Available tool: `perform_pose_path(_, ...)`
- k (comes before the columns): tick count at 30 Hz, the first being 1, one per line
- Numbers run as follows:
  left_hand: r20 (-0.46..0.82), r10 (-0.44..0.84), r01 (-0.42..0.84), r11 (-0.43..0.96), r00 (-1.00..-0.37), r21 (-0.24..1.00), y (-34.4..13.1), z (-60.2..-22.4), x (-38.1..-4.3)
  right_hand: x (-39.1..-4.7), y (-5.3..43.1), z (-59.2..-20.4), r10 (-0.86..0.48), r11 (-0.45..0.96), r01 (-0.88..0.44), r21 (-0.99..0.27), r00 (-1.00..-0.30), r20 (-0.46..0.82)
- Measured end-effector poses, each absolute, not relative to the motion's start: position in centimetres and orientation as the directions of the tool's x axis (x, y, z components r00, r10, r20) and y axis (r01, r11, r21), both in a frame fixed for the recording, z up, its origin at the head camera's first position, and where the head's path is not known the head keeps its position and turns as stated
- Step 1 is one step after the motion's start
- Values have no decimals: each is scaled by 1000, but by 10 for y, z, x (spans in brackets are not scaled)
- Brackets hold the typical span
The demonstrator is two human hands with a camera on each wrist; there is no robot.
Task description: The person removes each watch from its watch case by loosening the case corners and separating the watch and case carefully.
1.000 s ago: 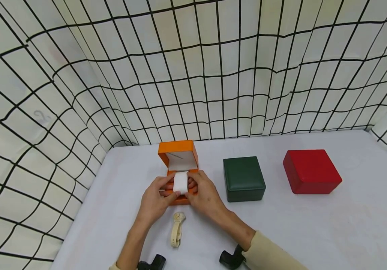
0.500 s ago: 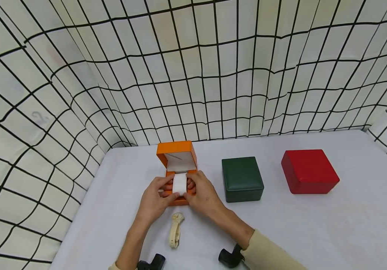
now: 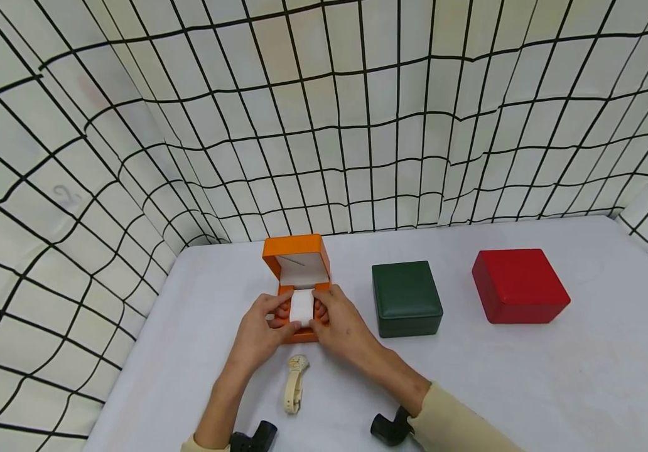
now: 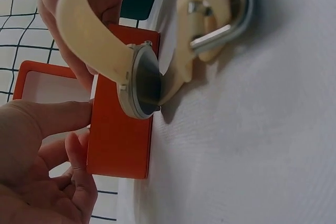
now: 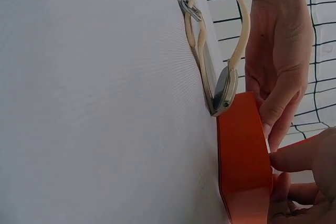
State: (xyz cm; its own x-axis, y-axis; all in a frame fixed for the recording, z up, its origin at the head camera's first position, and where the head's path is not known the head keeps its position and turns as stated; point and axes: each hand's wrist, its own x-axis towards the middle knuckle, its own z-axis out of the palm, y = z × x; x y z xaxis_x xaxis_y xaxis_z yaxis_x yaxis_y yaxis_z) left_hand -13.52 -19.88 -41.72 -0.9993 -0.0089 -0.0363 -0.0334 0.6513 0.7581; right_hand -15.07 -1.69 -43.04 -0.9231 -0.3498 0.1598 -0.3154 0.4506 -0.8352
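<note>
An orange watch box [image 3: 296, 244] stands with its lid raised at the back of the table, in the head view. Inside it sits a white cushion [image 3: 302, 307], gripped from both sides. My left hand [image 3: 259, 331] holds its left side between thumb and fingers. On the opposite side my right hand [image 3: 345, 323] pinches it the same way. Some fingers are hidden down in the box. A cream wristwatch [image 3: 294, 386] lies buckled on its side in front of the box. Both wrist views show this watch [image 4: 94, 40] close up beside the orange box front [image 5: 242, 145].
To the right of the orange box is a closed green box [image 3: 407, 298]. Farther right stands a closed red box [image 3: 522, 285]. White cloth [image 3: 527, 389] covers the table. Black netting [image 3: 358, 125] over white panels rises along the back and sides.
</note>
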Motion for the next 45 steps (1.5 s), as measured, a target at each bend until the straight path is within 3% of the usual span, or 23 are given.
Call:
perform_pose_path(11,-37,-22,-42,657,-999,753,-196,-413,-135,-144,-1,-419,-358,415,-292,-862,-923,140)
perform_pose_path(20,9,-101,-61,665,-995,745,-185,-407,-132,-143,18,-400,-309,404,-329,-854,-927,211)
perform_pose_path(45,161,-58,105,538,-985,836,-135,-399,-127,-147,69,-387,-213,480,-426,-767,-904,370)
